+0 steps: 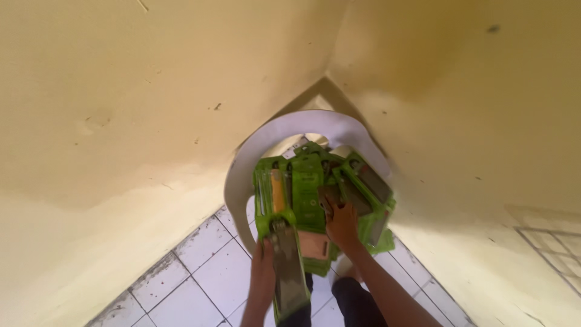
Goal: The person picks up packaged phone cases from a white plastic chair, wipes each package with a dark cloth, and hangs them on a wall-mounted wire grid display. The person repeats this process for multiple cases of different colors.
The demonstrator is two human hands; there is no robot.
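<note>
A pile of green packaged tools (315,188) lies on a white plastic chair (242,175) pushed into a corner. My left hand (263,269) grips the side of a long green package (289,272) with a grey blade-like tool inside, near the chair's front edge. My right hand (342,224) rests on the middle of the pile, fingers bent onto a green package with a dark insert. A package with a yellow tool (277,191) lies at the pile's left.
Two yellow walls meet in the corner behind the chair. White floor tiles (200,272) with dirty joints show at lower left. My dark trouser legs (357,306) are below the chair.
</note>
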